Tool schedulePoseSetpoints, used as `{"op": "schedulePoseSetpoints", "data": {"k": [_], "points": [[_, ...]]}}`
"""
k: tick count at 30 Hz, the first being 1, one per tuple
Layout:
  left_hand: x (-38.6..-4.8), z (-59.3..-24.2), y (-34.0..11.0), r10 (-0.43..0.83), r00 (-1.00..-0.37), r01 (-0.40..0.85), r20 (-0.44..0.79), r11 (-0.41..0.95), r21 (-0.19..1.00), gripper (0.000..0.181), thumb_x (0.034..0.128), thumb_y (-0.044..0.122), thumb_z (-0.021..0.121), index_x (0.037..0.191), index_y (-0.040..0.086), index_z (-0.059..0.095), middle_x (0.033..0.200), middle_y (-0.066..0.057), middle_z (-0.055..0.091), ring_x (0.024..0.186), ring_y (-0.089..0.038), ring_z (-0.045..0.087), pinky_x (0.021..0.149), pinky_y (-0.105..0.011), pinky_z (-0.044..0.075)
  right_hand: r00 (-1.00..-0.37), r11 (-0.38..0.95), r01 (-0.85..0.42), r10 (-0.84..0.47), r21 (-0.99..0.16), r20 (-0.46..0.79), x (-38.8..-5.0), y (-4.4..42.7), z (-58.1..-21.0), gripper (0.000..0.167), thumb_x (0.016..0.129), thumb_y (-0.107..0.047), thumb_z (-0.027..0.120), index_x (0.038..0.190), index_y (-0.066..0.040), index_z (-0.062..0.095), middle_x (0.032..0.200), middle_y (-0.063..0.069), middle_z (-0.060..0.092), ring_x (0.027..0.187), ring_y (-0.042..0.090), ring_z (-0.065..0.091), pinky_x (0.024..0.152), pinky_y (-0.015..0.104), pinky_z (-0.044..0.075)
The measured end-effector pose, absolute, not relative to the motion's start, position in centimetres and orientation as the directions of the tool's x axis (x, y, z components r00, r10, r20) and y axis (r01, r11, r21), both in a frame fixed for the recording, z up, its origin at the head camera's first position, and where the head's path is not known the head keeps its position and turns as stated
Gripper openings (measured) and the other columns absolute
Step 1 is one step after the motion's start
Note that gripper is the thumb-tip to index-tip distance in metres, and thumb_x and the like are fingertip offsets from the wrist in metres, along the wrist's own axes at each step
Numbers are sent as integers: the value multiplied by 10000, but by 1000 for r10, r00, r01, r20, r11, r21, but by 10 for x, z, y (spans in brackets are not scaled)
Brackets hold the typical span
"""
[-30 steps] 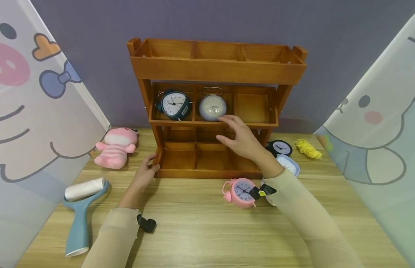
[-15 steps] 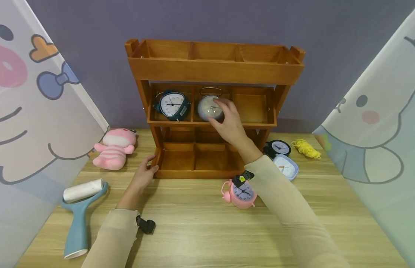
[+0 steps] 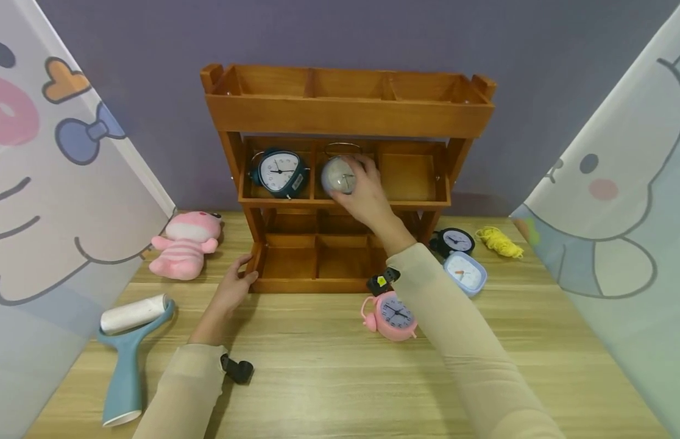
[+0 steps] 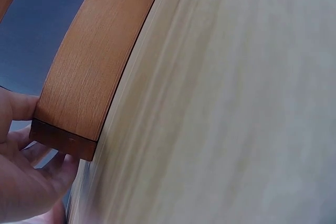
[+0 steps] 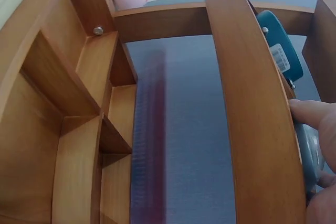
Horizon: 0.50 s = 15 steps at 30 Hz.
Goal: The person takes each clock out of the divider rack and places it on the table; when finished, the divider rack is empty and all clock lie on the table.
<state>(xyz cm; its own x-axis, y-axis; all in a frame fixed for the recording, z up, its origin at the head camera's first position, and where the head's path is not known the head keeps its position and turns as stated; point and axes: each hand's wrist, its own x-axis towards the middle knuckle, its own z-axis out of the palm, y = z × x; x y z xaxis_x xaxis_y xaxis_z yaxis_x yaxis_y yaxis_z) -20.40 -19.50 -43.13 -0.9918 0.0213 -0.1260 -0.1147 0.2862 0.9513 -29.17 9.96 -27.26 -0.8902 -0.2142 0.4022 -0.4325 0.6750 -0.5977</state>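
Observation:
A wooden three-tier shelf rack (image 3: 340, 285) stands on the table. My left hand (image 3: 234, 283) holds the lower left corner of the rack; in the left wrist view, its thumb and fingers lie around the end of the board (image 4: 89, 77). In the middle compartment of the second tier sits a round, pale alarm clock (image 3: 334, 175) with a wire handle. My right hand (image 3: 364, 192) grips this clock, thumb at the lower front and fingers over its right side, hiding part of the dial. A dark teal alarm clock (image 3: 278, 171) sits in the compartment to its left.
On the table, a pink alarm clock (image 3: 395, 317) lies below my right sleeve. A black clock (image 3: 455, 241), a light-blue clock (image 3: 465, 272) and yellow yarn (image 3: 499, 241) lie at the right. A pink plush toy (image 3: 186, 245) and a blue-handled roller (image 3: 126, 372) lie at the left.
My right hand has moved up and left from the tier's front edge onto the round clock and closed around it. The left hand stays at the rack's corner.

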Motion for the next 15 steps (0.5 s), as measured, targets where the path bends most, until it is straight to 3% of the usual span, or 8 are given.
{"op": "schedulePoseSetpoints", "data": {"k": [15], "points": [[-203, -428, -194, 23, -991, -118, -130, 289, 950, 581, 1041, 95, 428, 1553, 45, 157, 1475, -318, 271, 1256, -418, 385, 921, -480, 405, -912, 684, -385, -180, -620, 367, -298, 97, -269, 803, 798, -327, 811, 1471, -163, 404, 1481, 141, 277, 1275, 329, 401, 1010, 457, 380]]}}
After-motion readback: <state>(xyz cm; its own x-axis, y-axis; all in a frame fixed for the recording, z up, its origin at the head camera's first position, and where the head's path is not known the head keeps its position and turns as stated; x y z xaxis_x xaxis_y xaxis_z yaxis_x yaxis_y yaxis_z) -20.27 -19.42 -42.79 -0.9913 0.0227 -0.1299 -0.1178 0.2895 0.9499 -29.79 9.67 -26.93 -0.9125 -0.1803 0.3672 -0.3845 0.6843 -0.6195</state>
